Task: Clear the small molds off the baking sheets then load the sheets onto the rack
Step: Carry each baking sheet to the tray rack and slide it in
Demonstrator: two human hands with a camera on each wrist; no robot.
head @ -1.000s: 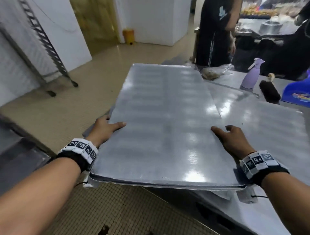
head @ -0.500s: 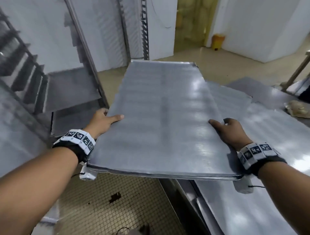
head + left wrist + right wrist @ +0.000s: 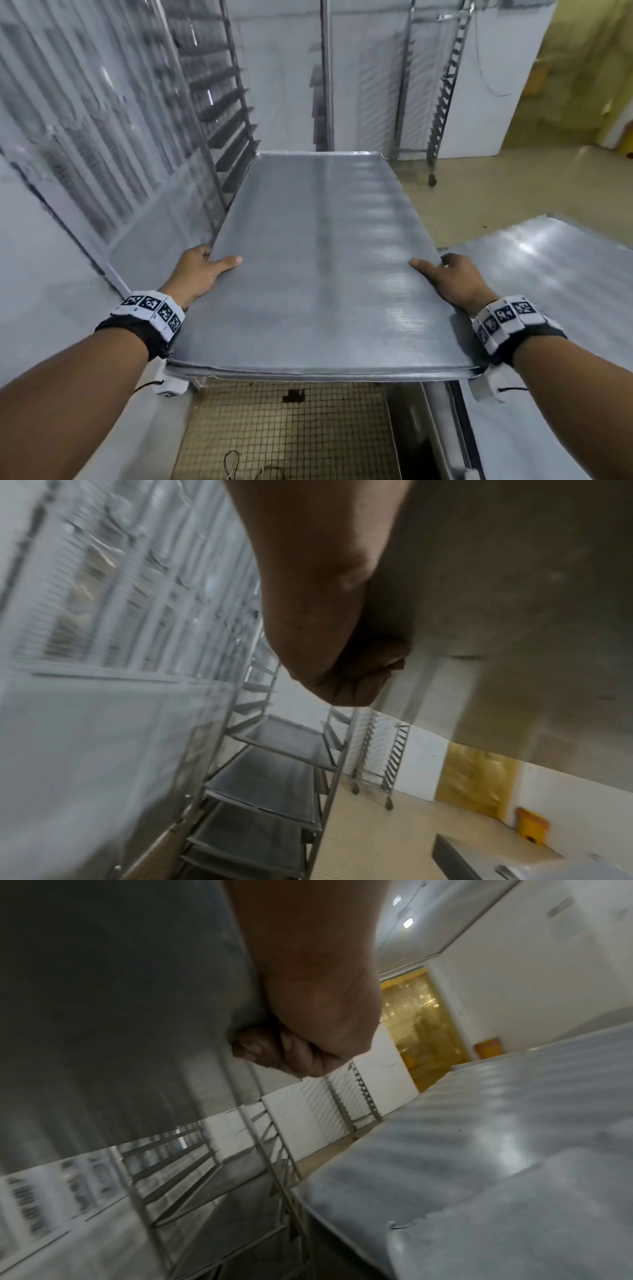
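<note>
I carry a bare metal baking sheet [image 3: 322, 260] level in front of me, off the table, with no molds on it. My left hand [image 3: 202, 270] grips its left edge, thumb on top and fingers curled underneath [image 3: 356, 680]. My right hand [image 3: 448, 277] grips the right edge the same way, fingers curled under the sheet [image 3: 274, 1053]. The sheet's underside [image 3: 496, 588] fills the top of both wrist views. A steel rack [image 3: 222, 113] stands ahead to the left, with several dark sheets on its lower rails [image 3: 274, 772].
More baking sheets [image 3: 548, 274] lie on the table at my right. A second wheeled rack [image 3: 442, 85] stands by the white wall ahead. Covered racks [image 3: 78, 120] line the left side. Tiled floor [image 3: 284, 428] lies below the sheet, and a yellow bin [image 3: 531, 823] sits far off.
I have turned left with the sheet, away from the table and the person behind it, and now face the racks. Both hands keep the same grip on the sheet's edges.
</note>
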